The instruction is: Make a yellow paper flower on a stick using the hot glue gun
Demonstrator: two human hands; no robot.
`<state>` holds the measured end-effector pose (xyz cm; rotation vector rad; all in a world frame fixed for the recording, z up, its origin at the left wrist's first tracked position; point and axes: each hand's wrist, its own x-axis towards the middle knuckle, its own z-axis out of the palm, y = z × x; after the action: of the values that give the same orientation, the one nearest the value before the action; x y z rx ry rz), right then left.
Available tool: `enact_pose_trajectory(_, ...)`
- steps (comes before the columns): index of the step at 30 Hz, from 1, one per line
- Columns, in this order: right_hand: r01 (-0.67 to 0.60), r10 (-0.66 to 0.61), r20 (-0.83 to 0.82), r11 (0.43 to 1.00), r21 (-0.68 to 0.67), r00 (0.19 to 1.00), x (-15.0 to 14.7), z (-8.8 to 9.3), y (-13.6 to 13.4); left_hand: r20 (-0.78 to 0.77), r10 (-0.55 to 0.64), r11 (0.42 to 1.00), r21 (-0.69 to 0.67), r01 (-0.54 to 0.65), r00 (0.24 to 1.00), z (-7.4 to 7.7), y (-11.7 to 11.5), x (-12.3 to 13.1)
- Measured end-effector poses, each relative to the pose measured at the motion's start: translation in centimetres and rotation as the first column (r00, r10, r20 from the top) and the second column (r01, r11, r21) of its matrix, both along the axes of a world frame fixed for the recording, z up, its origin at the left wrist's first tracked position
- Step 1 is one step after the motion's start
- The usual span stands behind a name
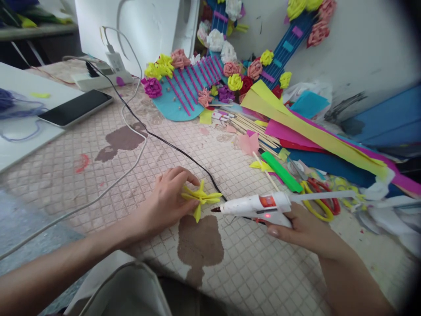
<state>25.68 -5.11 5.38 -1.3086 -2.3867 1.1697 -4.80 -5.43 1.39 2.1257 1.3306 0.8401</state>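
My left hand (171,197) pinches a yellow paper flower (202,197) with thin pointed petals, just above the table. Wrapped round the handle of a white glue gun (253,205), my right hand (299,224) is closed. The gun's dark nozzle points left, close to the flower's right side and apart from it. A small red light glows on the gun, and a glue stick (325,195) sticks out of its back end.
A black cable (164,142) and a white cable (131,166) cross the patterned table (158,162). Scissors (317,202), a green cutter (281,171), wooden sticks (255,129) and coloured paper (312,131) lie right. Behind stands a flowered blue craft piece (184,94); a phone (77,107) lies left.
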Motion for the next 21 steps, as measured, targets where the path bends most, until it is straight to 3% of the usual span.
enact_pose_trajectory(7,-0.002,0.001,-0.018,0.999,-0.040,1.000,0.5,-0.6,0.3,-0.021,-0.009,0.994,-0.107,0.007,1.000,0.0,0.5,-0.2)
enact_pose_trajectory(13,0.038,-0.038,-0.010,0.999,-0.012,0.999,0.7,-0.7,0.4,0.169,-0.051,0.984,-0.159,0.078,0.984,0.2,0.8,-0.6)
enact_pose_trajectory(17,0.023,-0.024,-0.051,1.000,-0.011,0.998,0.6,-0.6,0.5,0.080,0.006,0.987,-0.159,0.007,0.997,0.3,0.6,0.0)
enact_pose_trajectory(21,0.026,-0.027,-0.049,0.999,-0.024,0.998,0.6,-0.5,0.6,-0.055,0.059,0.996,-0.069,-0.063,0.997,-0.4,0.3,0.6)
